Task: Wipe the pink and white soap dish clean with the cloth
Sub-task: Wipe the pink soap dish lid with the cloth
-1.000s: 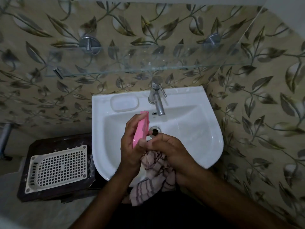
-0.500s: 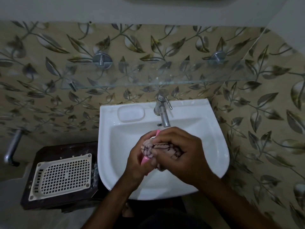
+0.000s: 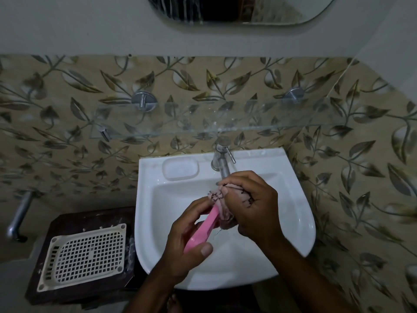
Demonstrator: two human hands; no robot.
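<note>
Over the white basin, my left hand [image 3: 185, 242] grips the pink part of the soap dish [image 3: 202, 231], held on edge and tilted. My right hand [image 3: 252, 206] grips the bunched pink striped cloth [image 3: 222, 201] and presses it against the far end of the pink piece. The white slotted part of the soap dish [image 3: 86, 254] lies flat on the dark stool at the left, apart from both hands. Most of the pink piece's inner face is hidden by the cloth and fingers.
The white sink [image 3: 293, 218] is under the hands, with a steel tap [image 3: 222, 161] just behind my right hand. A dark stool [image 3: 90, 218] stands left of the sink. A glass shelf [image 3: 203, 123] and a mirror [image 3: 237, 10] hang above. A pipe [image 3: 19, 214] juts out at far left.
The cloth was hanging below my right hand; now it is bunched up and pressed on the pink piece. The pink piece tilted from nearly upright to slanting. The camera view rose.
</note>
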